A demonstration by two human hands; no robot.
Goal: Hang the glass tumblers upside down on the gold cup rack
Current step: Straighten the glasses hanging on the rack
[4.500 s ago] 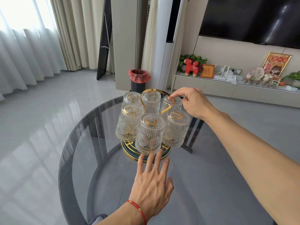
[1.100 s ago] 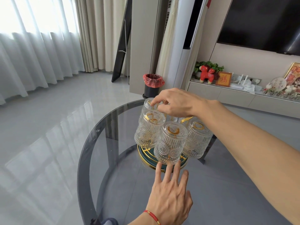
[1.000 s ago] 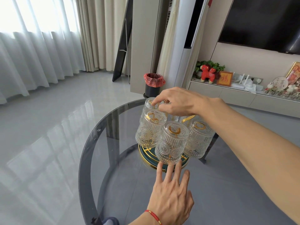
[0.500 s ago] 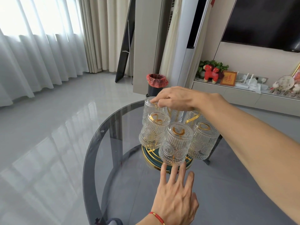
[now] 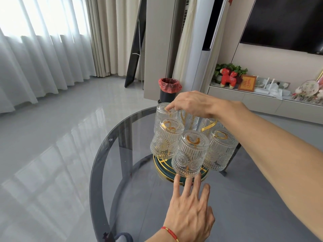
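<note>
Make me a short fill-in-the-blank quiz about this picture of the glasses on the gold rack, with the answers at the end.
1. The glass tumblers hang ____ on the gold cup rack.
2. The left hand, fingers spread near the rack's base, wears a ____ string bracelet.
3. The right hand reaches over the ____ of the rack.
4. The rack stands on a round ____ table.

Answers: upside down; red; top; glass

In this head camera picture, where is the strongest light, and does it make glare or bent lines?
Head view: the curtained window at upper left is overexposed; its light reflects as pale patches on the glossy floor and the glass table. The wide-angle lens bends the cabinet and curtain lines. The tumblers look sharp.
</note>
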